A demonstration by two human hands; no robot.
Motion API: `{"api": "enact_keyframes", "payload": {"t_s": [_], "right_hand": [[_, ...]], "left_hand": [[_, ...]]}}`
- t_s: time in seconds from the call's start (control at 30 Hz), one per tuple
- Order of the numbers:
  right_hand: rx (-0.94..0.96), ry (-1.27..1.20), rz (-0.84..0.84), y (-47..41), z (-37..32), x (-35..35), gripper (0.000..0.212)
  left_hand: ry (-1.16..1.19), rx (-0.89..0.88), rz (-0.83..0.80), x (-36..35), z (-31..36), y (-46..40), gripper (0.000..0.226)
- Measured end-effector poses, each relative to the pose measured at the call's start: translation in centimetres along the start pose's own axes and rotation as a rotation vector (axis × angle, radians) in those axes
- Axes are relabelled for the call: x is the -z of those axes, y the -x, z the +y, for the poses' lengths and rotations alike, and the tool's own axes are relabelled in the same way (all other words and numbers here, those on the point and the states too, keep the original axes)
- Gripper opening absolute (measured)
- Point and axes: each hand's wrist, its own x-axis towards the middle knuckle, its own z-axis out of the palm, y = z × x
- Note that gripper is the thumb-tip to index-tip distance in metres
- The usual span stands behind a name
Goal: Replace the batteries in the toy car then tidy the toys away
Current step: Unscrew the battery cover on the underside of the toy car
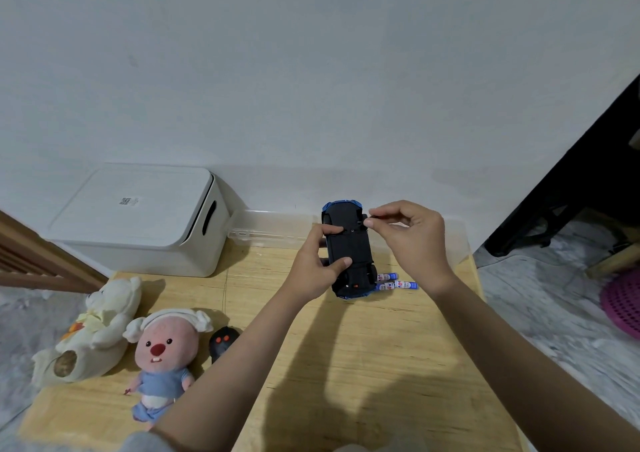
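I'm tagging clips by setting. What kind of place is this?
Most likely a room in a home: a low wooden table against a plain white wall, plush toys beside a white lidded storage box, and marble-patterned flooring.

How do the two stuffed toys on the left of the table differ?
The cream plush is pale yellowish-white all over; the pink-faced plush has a red nose, a white cap and blue clothes. The cream plush leans away to the left, its face turned aside; the pink-faced plush faces the camera. Both lie side by side on the wooden table, untouched.
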Motion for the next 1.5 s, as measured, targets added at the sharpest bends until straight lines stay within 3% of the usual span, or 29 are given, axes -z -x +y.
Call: {"api": "enact_keyframes", "payload": {"t_s": [0.23,0.57,0.97,1.07,1.23,1.4,1.5], "right_hand": [[-0.059,-0.159,0.058,0.0,0.7,-0.3,0.020],[-0.239,-0.341,0.130,0.1,1.8,-0.1,0.010],[-0.195,-0.350,0.131,0.3,2.0,-0.1,0.009],[-0.125,-0.288,0.114,0.2,2.1,-0.1,0.012],[0.150,-0.005,0.023,0.5,2.0,-0.3,0.015],[0.451,0.196,0.156,0.3,2.3,-0.6,0.011],[0.468,0.205,0.164,0.2,2.3,-0.7,0.012]], "left_hand": [[0.033,0.002,-0.009,-0.3,0.3,0.3,0.045],[0.034,-0.003,-0.010,-0.3,0.8,0.2,0.045],[0.028,0.000,-0.013,-0.2,0.9,0.3,0.046],[0.034,0.011,-0.011,-0.3,0.9,0.3,0.045],[-0.005,-0.013,-0.007,-0.4,0.9,0.3,0.044],[-0.039,-0.033,-0.004,-0.8,1.0,0.2,0.044],[-0.041,-0.045,0.007,-0.9,1.0,0.1,0.044]]}}
